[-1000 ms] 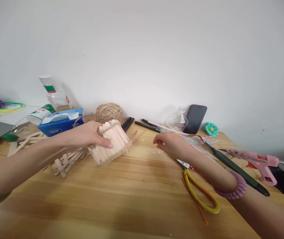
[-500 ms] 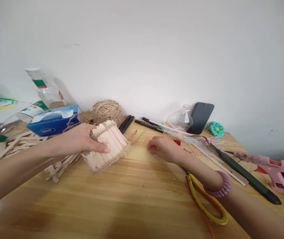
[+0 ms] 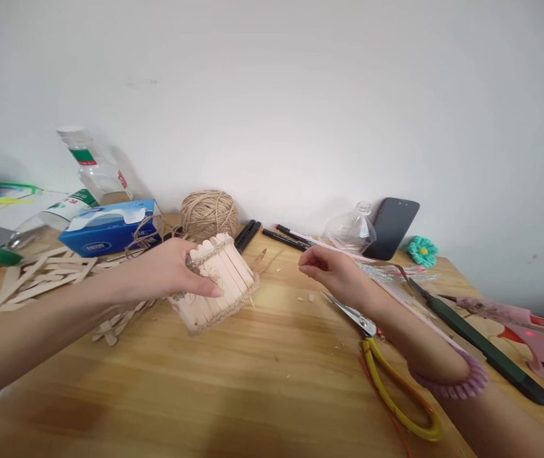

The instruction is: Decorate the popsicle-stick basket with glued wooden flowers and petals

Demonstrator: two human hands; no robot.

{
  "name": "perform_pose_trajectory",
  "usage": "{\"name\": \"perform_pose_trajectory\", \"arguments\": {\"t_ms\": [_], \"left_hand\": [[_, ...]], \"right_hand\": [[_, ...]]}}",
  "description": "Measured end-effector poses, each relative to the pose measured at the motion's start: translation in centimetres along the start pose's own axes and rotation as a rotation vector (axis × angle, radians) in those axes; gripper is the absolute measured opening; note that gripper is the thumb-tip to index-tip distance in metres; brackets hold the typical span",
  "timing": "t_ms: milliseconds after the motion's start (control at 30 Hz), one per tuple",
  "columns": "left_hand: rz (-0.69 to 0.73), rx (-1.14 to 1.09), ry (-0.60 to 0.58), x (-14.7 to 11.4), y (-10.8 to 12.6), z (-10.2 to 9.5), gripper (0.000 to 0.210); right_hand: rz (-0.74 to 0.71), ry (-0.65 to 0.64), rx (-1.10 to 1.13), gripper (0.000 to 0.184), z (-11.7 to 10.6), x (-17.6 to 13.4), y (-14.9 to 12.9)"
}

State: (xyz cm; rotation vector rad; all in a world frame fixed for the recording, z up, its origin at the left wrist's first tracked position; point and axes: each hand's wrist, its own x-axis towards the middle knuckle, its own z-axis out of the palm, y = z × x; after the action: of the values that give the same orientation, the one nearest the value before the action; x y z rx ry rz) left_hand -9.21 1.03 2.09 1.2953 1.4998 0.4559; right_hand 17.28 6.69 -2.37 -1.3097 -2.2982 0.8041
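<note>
While our left hand (image 3: 164, 273) grasps the tilted stick holder (image 3: 217, 280) low over the worktop (image 3: 252, 381), our right hand (image 3: 336, 273), at its three o'clock, hovers with pinched fingertips; scissors (image 3: 381, 362) lie at five o'clock.

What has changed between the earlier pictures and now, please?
The right hand lifted off the wooden table and rose slightly, fingertips pinched. The left hand kept its grip on the round holder of pale wooden craft sticks; the yellow-handled scissors stayed put.
</note>
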Motion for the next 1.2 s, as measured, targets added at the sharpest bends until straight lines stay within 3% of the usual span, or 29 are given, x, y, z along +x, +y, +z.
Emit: {"name": "perform_pose_trajectory", "arguments": {"t_ms": [133, 300, 533, 767, 967, 1067, 1200], "left_hand": [[0.044, 0.009, -0.024, 0.3, -0.1, 0.8, 0.025], [0.109, -0.032, -0.005, 0.0, 0.4, 2.1, 0.025], [0.174, -0.131, -0.035, -1.5, 1.5, 3.3, 0.022], [0.17, -0.184, 0.022, -2.5, 2.0, 3.5, 0.018], [0.193, -0.252, 0.031, -2.8, 2.1, 3.4, 0.018], [0.204, -0.254, 0.04, -2.8, 2.0, 3.4, 0.018], [0.213, -0.235, 0.037, -3.2, 2.1, 3.5, 0.016]], "right_hand": [[-0.04, 0.098, 0.19, 0.013, -0.2, -1.7, -3.2], [-0.085, 0.158, 0.459, 0.008, 1.8, -3.7, -7.0], [-0.196, 0.232, 0.295, 0.01, 3.4, -3.9, -8.1], [-0.265, 0.364, 0.261, 0.007, 3.5, -4.2, -8.4], [-0.517, 0.539, -0.1, 0.012, 3.8, -4.8, -7.8], [-0.577, 0.558, -0.145, 0.016, 3.6, -5.0, -8.0], [-0.532, 0.494, -0.061, 0.011, 2.8, -5.0, -8.6]]}}
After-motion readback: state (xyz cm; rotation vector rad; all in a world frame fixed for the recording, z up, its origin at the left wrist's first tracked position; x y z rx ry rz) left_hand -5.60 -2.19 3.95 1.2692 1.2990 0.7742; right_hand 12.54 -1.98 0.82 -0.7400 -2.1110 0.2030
